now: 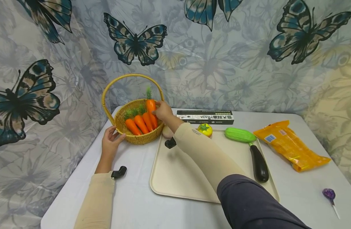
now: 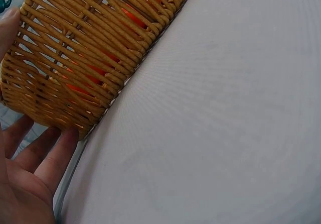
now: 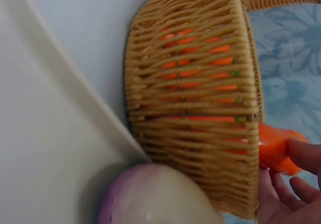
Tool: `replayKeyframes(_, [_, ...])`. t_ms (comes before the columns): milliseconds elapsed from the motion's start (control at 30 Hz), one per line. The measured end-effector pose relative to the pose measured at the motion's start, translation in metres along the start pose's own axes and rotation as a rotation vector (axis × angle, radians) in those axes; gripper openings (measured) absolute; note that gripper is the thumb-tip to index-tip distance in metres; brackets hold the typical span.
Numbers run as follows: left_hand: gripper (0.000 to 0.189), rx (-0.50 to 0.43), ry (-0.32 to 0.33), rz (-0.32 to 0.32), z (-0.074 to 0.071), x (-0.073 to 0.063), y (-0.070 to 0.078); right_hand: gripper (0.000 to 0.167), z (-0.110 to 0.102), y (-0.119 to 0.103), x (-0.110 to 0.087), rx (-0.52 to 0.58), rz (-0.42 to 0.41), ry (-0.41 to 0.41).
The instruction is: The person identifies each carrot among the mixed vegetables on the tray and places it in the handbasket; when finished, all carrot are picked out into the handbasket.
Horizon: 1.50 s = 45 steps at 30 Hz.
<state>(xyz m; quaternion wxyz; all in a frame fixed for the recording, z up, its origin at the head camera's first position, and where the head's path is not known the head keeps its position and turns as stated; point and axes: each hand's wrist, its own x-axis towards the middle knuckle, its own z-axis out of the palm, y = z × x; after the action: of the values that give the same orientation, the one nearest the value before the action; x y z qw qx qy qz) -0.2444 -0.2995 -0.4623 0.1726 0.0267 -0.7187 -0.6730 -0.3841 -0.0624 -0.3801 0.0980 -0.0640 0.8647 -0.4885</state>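
A yellow wicker basket (image 1: 141, 139) with a tall arched handle stands at the back left, holding several orange carrots (image 1: 133, 127) with green tops. My left hand (image 1: 110, 140) holds the basket's left side. In the left wrist view, its fingers (image 2: 50, 158) touch the woven wall, with the thumb on the other side. With thumb and fingers, my right hand (image 1: 165, 112) pinches a carrot (image 1: 151, 105) at the basket's right side. This carrot leans above the rim, green top up, its lower part among the others. A white and purple turnip (image 3: 155, 196) lies right beside the basket.
A beige tray (image 1: 175, 178) lies under my right arm, with a yellow tomato-shaped vegetable (image 1: 205, 129), a green gourd (image 1: 239, 135) and an eggplant (image 1: 259, 163). Behind it is a black-and-white pasta box (image 1: 205, 117). At right lie an orange packet (image 1: 292, 148) and a purple lollipop (image 1: 329, 194).
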Motion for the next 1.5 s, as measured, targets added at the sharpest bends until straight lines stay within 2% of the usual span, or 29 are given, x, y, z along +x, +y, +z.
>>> replayKeyframes(133, [0.065,0.014,0.011,-0.017,0.001,0.000,0.000,0.056,-0.002,0.006,0.002,-0.170,-0.036,0.046])
replayKeyframes(300, [0.065,0.031,0.007,0.000,0.002,0.001,0.003,0.057,-0.003,0.009,0.005,-0.221,-0.053,0.076])
replayKeyframes(433, [0.066,0.052,0.014,0.002,0.000,0.007,-0.010,0.053,-0.004,0.012,0.003,-0.190,-0.080,0.097])
replayKeyframes(533, [0.066,0.052,0.014,-0.012,0.000,0.009,-0.014,0.049,-0.005,0.016,0.000,-0.153,-0.102,0.113])
replayKeyframes(667, [0.066,0.040,-0.004,-0.019,0.004,0.006,-0.002,0.047,-0.007,0.019,-0.002,-0.104,-0.131,0.115])
replayKeyframes(900, [0.065,0.037,-0.022,0.003,0.010,0.010,0.001,0.049,-0.015,0.029,-0.009,0.051,-0.212,0.094])
replayKeyframes(1167, [0.065,0.055,-0.017,-0.016,0.013,0.014,0.005,0.045,-0.036,0.042,-0.031,0.100,-0.271,0.097])
replayKeyframes(1367, [0.065,0.059,-0.018,-0.010,0.011,0.020,0.000,0.040,-0.058,0.056,-0.051,0.091,-0.274,0.130])
replayKeyframes(1500, [0.063,0.074,0.044,0.003,0.002,0.026,-0.009,0.038,-0.071,0.068,-0.065,0.095,-0.272,0.147])
